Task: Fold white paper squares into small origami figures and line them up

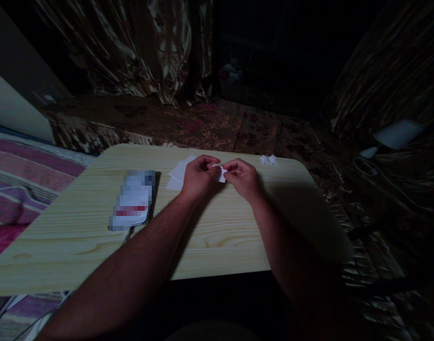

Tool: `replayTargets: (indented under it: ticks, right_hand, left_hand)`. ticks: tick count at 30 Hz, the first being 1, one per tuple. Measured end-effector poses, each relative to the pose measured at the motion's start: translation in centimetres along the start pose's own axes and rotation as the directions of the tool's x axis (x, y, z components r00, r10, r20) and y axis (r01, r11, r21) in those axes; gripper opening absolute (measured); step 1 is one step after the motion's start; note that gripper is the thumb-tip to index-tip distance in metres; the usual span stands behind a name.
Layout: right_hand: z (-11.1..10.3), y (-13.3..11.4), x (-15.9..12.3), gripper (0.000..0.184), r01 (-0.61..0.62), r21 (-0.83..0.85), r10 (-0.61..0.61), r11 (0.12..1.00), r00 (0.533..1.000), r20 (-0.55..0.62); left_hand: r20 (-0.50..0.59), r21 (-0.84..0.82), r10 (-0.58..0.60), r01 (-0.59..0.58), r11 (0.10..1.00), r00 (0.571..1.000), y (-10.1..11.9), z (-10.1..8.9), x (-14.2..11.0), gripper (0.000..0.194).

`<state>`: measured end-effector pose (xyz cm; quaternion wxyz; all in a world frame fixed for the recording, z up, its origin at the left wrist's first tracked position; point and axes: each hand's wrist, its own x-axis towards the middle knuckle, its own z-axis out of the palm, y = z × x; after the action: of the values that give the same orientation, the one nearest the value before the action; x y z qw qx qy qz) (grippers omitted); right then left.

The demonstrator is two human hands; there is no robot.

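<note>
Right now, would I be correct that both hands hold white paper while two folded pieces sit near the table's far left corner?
Not quite: the head view shows the two folded pieces near the table's far right corner; the left hand and right hand hold white paper.

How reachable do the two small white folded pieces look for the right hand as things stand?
Probably yes: only tabletop shows between the right hand and the folded pieces, though that hand pinches a small white paper, so it would likely have to let go.

Striped cloth [42, 163] at left; shiny curtain [177, 47] beyond
</note>
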<state>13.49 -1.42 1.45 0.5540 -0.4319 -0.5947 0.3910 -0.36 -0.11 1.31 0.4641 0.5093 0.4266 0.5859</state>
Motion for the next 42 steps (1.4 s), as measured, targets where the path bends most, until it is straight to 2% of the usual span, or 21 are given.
replayTargets:
  ticks: [4,11,17,22,31,38,42]
  right_hand:
    - [-0.05,0.37,0.11,0.016,0.008,0.003,-0.008,1.000,1.000,-0.006]
    - [-0.16,0.26,0.14,0.018,-0.019,0.006,0.019,1.000,1.000,-0.005]
    - [-0.37,0.24,0.05,0.016,0.011,0.010,-0.011,1.000,1.000,0.015]
    - [-0.21,0.64,0.13,0.016,-0.008,-0.006,0.008,1.000,0.999,0.038]
    - [-0.05,0.89,0.25,0.017,-0.004,-0.017,0.004,1.000,1.000,0.017]
    - [-0.04,1.06,0.26,0.017,-0.003,-0.011,0.003,1.000,1.000,0.008]
    - [-0.01,1.01,0.29,0.017,0.007,0.012,-0.007,1.000,1.000,-0.025]
  left_hand:
    - [-0.006,-0.001,-0.010,0.010,1.000,1.000,0.02,-0.18,0.12,0.027]
    - [0.052,0.004,-0.009,0.009,1.000,0.999,-0.23,-0.30,0.15,0.029]
    - [0.007,0.020,-0.021,0.021,1.000,1.000,-0.06,-0.49,0.31,0.031]
    - [0.075,0.024,-0.051,0.050,0.998,0.996,0.32,-0.62,0.15,0.033]
    - [0.029,0.025,-0.018,0.018,1.000,0.999,0.13,-0.63,0.29,0.032]
    - [0.013,-0.061,-0.060,0.060,0.996,0.998,0.17,-0.58,0.38,0.031]
    - [0.090,-0.179,-0.118,0.132,0.975,0.989,0.19,-0.74,0.53,0.038]
